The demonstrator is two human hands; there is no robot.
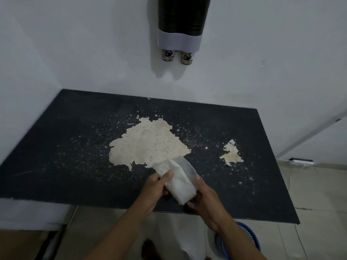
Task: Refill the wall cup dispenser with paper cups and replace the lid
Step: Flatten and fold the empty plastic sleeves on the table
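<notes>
A dark twin-tube cup dispenser (181,17) with a pale lower band hangs on the white wall, top centre. Two printed paper cups (177,56) poke out of its bottom. Over the near edge of the black table (62,147), both hands hold a white plastic-wrapped sleeve (178,182), apparently a stack of cups, tilted with its open end pointing away. My left hand (155,188) grips the sleeve's left side. My right hand (203,196) holds its right side and lower end. The dispenser's top and any lid are out of frame.
The table's black coating has peeled, leaving a large pale patch (148,143) in the middle and a smaller one (231,154) at the right. A blue basket (249,239) sits on the floor under the table's near right. A white power strip (300,162) lies by the wall.
</notes>
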